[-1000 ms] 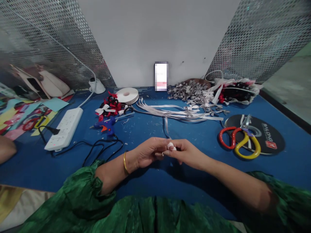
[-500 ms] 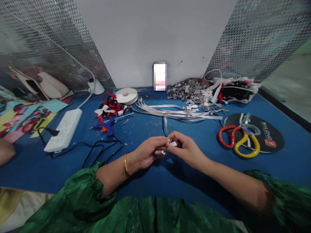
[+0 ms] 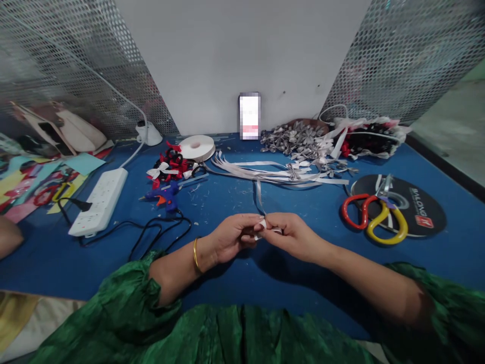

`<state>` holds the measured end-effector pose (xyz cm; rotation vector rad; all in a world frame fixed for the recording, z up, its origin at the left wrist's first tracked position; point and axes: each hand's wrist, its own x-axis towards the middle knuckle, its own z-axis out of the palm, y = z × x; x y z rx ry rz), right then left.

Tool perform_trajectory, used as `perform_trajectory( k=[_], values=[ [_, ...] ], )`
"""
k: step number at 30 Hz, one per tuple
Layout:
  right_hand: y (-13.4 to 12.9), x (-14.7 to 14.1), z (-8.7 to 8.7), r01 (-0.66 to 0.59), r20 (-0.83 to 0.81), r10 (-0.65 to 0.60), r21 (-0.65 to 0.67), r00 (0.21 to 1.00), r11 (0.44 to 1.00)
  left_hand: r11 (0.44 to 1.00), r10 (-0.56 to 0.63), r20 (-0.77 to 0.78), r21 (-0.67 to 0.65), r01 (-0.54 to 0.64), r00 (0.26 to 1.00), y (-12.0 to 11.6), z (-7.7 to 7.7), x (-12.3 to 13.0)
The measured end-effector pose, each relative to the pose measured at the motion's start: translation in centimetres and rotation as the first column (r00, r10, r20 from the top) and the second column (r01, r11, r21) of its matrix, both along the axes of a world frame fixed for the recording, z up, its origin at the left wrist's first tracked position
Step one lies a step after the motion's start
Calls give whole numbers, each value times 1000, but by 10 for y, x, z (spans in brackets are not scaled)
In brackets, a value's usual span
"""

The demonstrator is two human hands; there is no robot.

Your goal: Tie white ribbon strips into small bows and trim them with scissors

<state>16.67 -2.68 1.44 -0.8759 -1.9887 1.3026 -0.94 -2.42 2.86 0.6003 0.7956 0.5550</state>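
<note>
A small piece of white ribbon (image 3: pixel 259 233) is pinched between my two hands above the blue table. My left hand (image 3: pixel 231 236), with a gold bangle at its wrist, grips it with thumb and fingers. My right hand (image 3: pixel 291 233) is closed on the same ribbon, its fingertips meeting those of the left. Part of the ribbon is hidden by the fingers. Just beyond my hands a grey ribbon strip (image 3: pixel 258 194) runs back to a bundle of white and grey ribbon strips (image 3: pixel 246 172).
Left stand a blue glue gun (image 3: pixel 164 196), a power strip (image 3: pixel 100 202), red and black bows (image 3: pixel 172 167) and a ribbon roll (image 3: pixel 197 146). Scissors (image 3: pixel 386 227) lie on a black disc (image 3: pixel 424 202) at right, below grey bows (image 3: pixel 299 139). Another person's arm (image 3: pixel 9 236) shows far left.
My right fingers have closed in and shifted slightly on the white ribbon, whose ends now lie differently between the fingertips. My left hand stays nearly in place.
</note>
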Motion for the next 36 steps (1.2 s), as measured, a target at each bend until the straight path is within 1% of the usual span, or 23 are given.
perform_trajectory(
  k=[3, 5, 7, 9, 11, 14, 16, 18, 20, 23, 25, 27, 30, 32, 36],
  values=[
    [2, 2, -1, -49, 0, 49, -26, 999, 998, 999, -26, -23, -30, 25, 999, 0, 2, -1],
    [3, 3, -3, -54, -9, 53, -51, 999, 997, 999, -38, -24, -38, 37, 999, 0, 2, -1],
    [3, 2, -5, -37, -16, 36, -103, 999, 994, 999, -33, -16, -33, 33, 999, 1, 1, -1],
    [2, 1, -6, 11, -21, -15, -166, 1000, 986, 999, -1, 13, -35, 1, 1000, 2, -2, -1],
    [2, 0, -5, 71, -61, -88, -246, 994, 967, 997, 60, 56, -56, -57, 997, 3, -5, -2],
    [5, 1, -1, 129, -171, -214, -406, 962, 905, 983, 159, 146, -111, -144, 976, 6, -8, -4],
    [8, 3, 3, 136, -221, -277, -499, 935, 856, 976, 194, 209, -138, -168, 958, 8, -8, -5],
    [10, 4, 5, 118, -253, -308, -565, 917, 817, 973, 210, 248, -149, -177, 946, 8, -8, -5],
    [10, 5, 6, 88, -281, -328, -625, 902, 776, 971, 217, 250, -151, -183, 944, 8, -8, -5],
    [9, 5, 6, 50, -322, -388, -712, 864, 701, 972, 208, 217, -159, -176, 954, 7, -9, -4],
    [8, 5, 5, 0, -355, -421, -765, 834, 644, 971, 202, 195, -168, -170, 960, 6, -9, -3],
    [7, 5, 4, -63, -389, -428, -796, 816, 602, 972, 207, 167, -144, -184, 964, 5, -8, -2],
    [6, 4, 4, -131, -422, -407, -807, 810, 576, 979, 199, 123, -77, -190, 972, 3, -5, -1],
    [6, 4, 4, -157, -438, -400, -808, 805, 568, 984, 170, 114, -70, -163, 979, 3, -5, -1],
    [5, 3, 3, -173, -455, -383, -795, 804, 581, 989, 136, 122, -79, -127, 983, 4, -5, -1]
  ],
)
